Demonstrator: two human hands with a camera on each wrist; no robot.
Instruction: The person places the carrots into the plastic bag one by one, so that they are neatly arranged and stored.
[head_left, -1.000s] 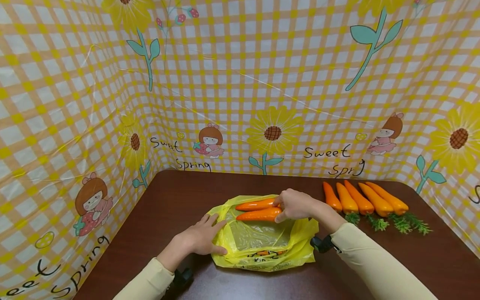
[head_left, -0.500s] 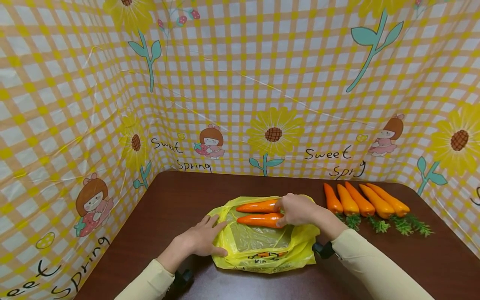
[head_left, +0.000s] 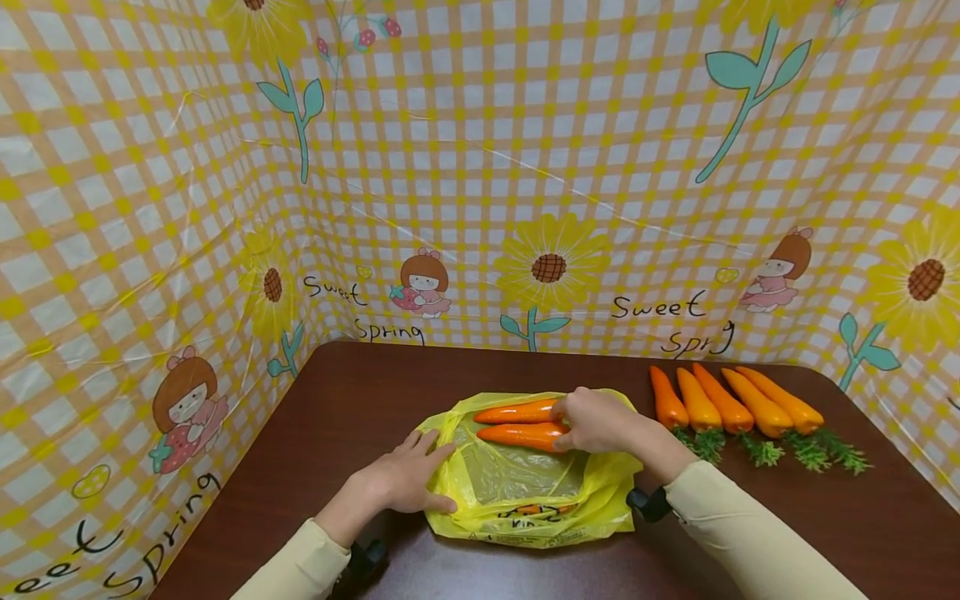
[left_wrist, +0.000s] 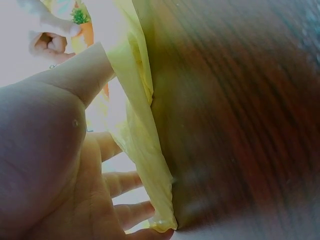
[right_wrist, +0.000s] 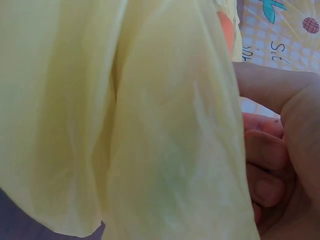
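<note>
Bench (head_left: 360, 392) of dark brown wood carries everything, walled on three sides by a checked yellow backdrop (head_left: 480, 167) printed with sunflowers.

Yellow bag (head_left: 525, 492) lies flat at the bench's middle, its mouth opening toward 12 o'clock. Two carrots lie on its open mouth, tips pointing to 9 o'clock: the far carrot (head_left: 517, 411) at the rim, the near carrot (head_left: 521, 434) just beside it at 6 o'clock. How far either sits inside the bag cannot be told.

Left hand (head_left: 405, 479) rests at the bag's 9 o'clock edge, fingers (head_left: 438, 450) straight and spread, pressing the plastic flat; the left wrist view shows the palm (left_wrist: 50, 165) open with the yellow film (left_wrist: 145, 150) along the fingertips.

Right hand (head_left: 596, 419) sits at the carrots' 3 o'clock ends, fingers curled around the thick end of the near carrot, knuckles touching the far one. In the right wrist view the curled fingers (right_wrist: 265, 160) show behind a fold of bag (right_wrist: 150, 125).

Five spare carrots (head_left: 723, 404) lie in a row at 2 o'clock, well apart from the bag, green tops (head_left: 780, 450) toward 6 o'clock.
</note>
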